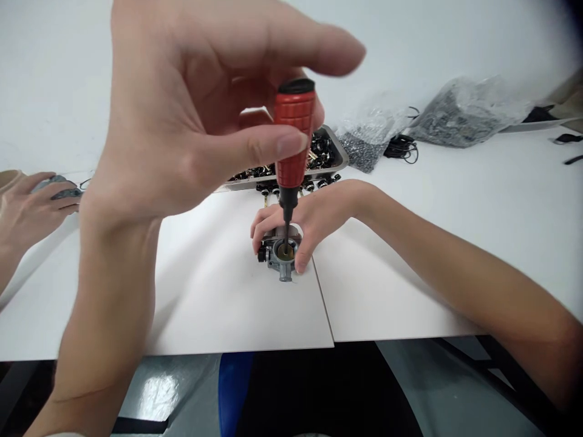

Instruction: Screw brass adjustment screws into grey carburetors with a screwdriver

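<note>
My left hand (200, 103) is wrapped round the red handle of a screwdriver (295, 139), thumb on the near side and index finger stretched out above it. The screwdriver stands nearly upright, its thin dark shaft pointing down into the round bore of a small grey metal carburetor (286, 270). A brass-coloured disc shows inside the bore, with the tip at it; the screw itself is too small to make out. Reaching in from the right, my right hand (312, 224) grips the carburetor from behind and both sides against the white table (218, 303).
Behind the carburetor sits a metal tray (339, 152) of small black and brass parts, several lying along its front edge. Clear bags of small parts (464, 112) and a black cable coil (401, 147) lie back right. At left, another person's hand (31, 212) holds a grey part.
</note>
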Demonstrator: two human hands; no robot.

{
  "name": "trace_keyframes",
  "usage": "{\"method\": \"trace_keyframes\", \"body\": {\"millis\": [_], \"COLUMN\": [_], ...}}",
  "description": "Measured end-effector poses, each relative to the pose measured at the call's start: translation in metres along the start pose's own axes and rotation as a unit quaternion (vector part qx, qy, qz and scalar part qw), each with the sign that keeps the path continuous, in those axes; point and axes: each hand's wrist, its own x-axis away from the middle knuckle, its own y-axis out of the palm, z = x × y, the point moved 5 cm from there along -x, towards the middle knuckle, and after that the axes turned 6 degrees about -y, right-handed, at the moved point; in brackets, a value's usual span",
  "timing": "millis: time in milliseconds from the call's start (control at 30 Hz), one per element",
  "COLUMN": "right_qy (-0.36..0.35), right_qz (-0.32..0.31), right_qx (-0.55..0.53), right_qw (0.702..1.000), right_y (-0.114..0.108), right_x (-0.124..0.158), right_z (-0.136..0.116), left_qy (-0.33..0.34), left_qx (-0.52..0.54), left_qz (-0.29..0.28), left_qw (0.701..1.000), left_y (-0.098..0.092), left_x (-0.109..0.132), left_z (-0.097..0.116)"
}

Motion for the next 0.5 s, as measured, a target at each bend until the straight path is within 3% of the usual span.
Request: {"method": "trace_keyframes", "body": {"millis": [100,267,433,500], "right_qy": [0.01,-0.007,-0.011,-0.002], "right_qz": [0.0,0.004,-0.004,-0.007], "right_qx": [0.007,-0.003,-0.016,-0.01], "right_qw": [1.0,1.0,1.0,1.0], "right_y": [0.0,-0.001,-0.001,-0.001], "right_x": [0.001,0.001,0.001,0.001], "right_z": [0.001,0.0,-0.002,-0.002], "left_qy": [-0.03,0.065,0.012,0.03], "left_qx": [0.006,-0.021,0.046,0.03], "left_qz": [-0.011,-0.021,-0.063,-0.074], "left_qw": [0.999,0.997,0.997,0.996], "left_y": [0.0,0.005,0.01,0.01], "left_x": [0.001,0.001,0.005,0.006], "left_z": [-0.003,0.009,0.012,0.012]}}
